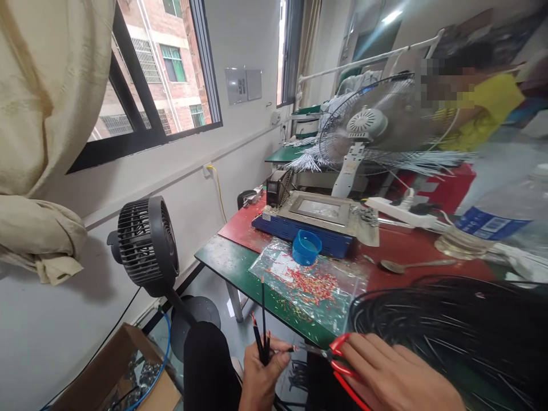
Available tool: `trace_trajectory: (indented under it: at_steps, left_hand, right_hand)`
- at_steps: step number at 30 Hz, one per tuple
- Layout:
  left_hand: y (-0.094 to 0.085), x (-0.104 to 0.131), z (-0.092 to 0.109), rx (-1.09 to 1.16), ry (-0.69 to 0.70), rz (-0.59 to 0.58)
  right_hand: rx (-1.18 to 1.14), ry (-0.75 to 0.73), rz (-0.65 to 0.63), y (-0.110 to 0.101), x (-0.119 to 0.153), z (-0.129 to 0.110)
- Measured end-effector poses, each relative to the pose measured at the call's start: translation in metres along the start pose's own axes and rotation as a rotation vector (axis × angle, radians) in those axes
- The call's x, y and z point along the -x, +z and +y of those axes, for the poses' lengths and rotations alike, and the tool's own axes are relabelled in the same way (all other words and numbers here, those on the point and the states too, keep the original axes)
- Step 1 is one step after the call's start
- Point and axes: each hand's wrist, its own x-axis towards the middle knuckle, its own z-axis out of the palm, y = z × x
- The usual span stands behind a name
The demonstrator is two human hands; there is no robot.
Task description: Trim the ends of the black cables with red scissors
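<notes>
Left hand (263,370) is coming up from the bottom of the view, fingers curling in and thumb pressing toward the index finger. It is clenching a few thin black cables (264,348), which are standing roughly upright out of the grip with reddish stripped ends; one more cable end (293,349) is poking out sideways, to the right. Right hand (381,368) is reaching in from the lower right, back of the hand facing the camera, knuckles bent, fingers wrapping over the red-handled tool (339,355). The tool's nose is pointing left, at that sideways end (whether it is biting the cable, cannot tell). Both hands are working at the near edge of the green table (278,302), with the cables sitting just in front of it. Plastic bag (265,265) with red and yellow bits (314,285) is lying beyond them, and a black cable coil (428,319) is spreading beyond the right hand.
</notes>
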Motion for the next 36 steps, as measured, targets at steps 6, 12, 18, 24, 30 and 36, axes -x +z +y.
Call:
trace_trajectory:
  at_steps: [6, 12, 18, 24, 30, 36]
  left_hand:
    - [0.002, 0.002, 0.009, -0.031, -0.003, -0.019]
    - [-0.003, -0.003, 0.003, -0.092, 0.02, -0.07]
    - [-0.003, 0.0, 0.006, -0.089, 0.013, -0.068]
    - [-0.004, -0.001, 0.004, -0.102, 0.019, -0.08]
    - [-0.002, 0.002, -0.001, -0.081, 0.011, -0.059]
    - [-0.007, -0.004, -0.008, -0.084, -0.104, 0.169]
  right_hand:
    - [0.05, -0.071, -0.025, 0.001, -0.005, 0.003]
    - [0.012, -0.052, -0.083, 0.0, -0.004, 0.001]
    - [-0.007, -0.061, -0.095, 0.0, -0.005, 0.001]
    - [-0.012, -0.075, -0.085, 0.0, -0.005, 0.003]
    - [-0.029, -0.099, -0.101, 0.002, -0.001, 0.002]
    - [-0.044, -0.021, -0.037, 0.008, 0.0, -0.002]
